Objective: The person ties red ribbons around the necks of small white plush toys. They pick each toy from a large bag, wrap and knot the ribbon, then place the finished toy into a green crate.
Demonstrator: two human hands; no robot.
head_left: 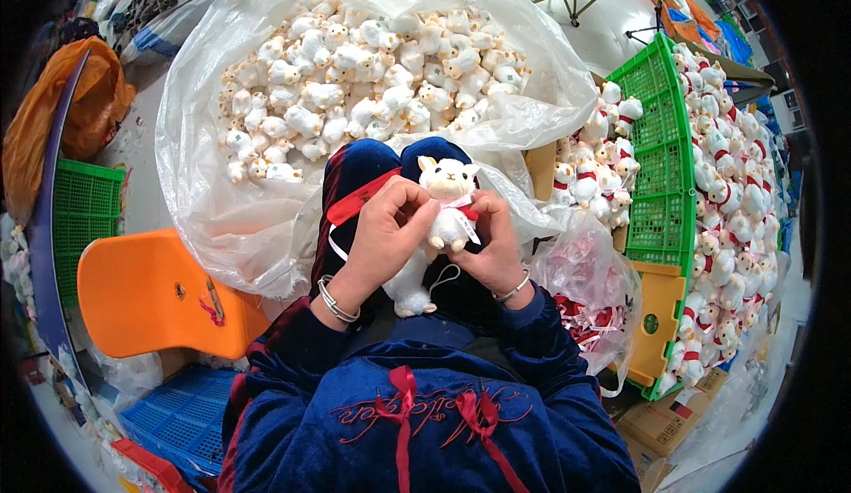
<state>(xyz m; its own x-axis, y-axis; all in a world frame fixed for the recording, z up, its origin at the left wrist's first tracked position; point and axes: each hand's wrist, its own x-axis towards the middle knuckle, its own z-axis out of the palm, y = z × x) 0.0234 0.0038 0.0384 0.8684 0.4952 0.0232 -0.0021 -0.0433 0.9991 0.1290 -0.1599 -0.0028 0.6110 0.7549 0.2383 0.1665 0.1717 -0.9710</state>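
Observation:
A white plush alpaca (446,176) sits upright over my lap, its head toward the far side. A pale ribbon and a red band (467,212) show at its neck. My left hand (387,231) is closed, thumb and forefinger pinching at the toy's neck beside the ribbon; the exact fold between them is hidden. From the other side my right hand (490,243) grips the toy's body near the red band. Below it, a second white plush toy (408,287) lies in my lap, partly covered. A red strip (362,198) rests across my left knee.
Ahead, a large clear plastic bag (191,138) holds many undecorated plush toys. At right stand a green crate (656,129), heaps of toys with red neckbands (731,191), and a bag of red and pink ribbons (585,285). An orange chair (151,293) and blue crate (182,418) are left.

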